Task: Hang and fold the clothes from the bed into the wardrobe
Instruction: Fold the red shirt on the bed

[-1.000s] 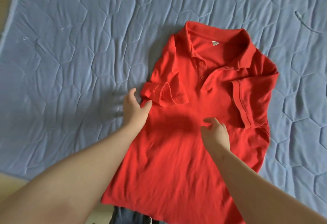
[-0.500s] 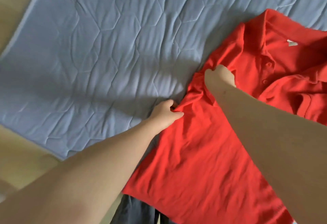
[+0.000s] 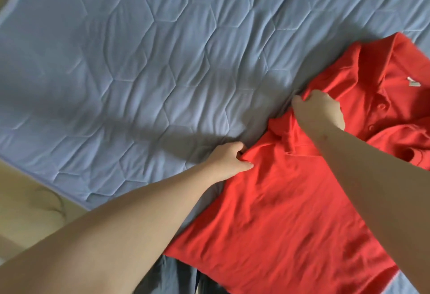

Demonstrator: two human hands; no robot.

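Red polo shirt (image 3: 290,212) lies front-up on the bed (image 3: 139,72), at its near right part, collar away from the person. Left hand (image 3: 229,159) pinches the shirt's side edge, thumb on top, fingers curled under the cloth. Right hand (image 3: 318,112), just beyond and to the right of that pinch, is closed on bunched fabric by the sleeve and shoulder; what the fingertips hold underneath is hidden. The sleeve sits rumpled between the two grips. Placket buttons and neck label (image 3: 250,83) are further right of the right hand. Below both grips the body lies flat with light wrinkles.

Step, as a guess: folding, working the sleeve side in toward the middle. Next move needs both grips to carry that edge across together, keeping the fold line straight and the sleeve flat.

A dark garment (image 3: 181,277) peeks from under the hem. Tan floor (image 3: 23,212) is far left of the pinch.
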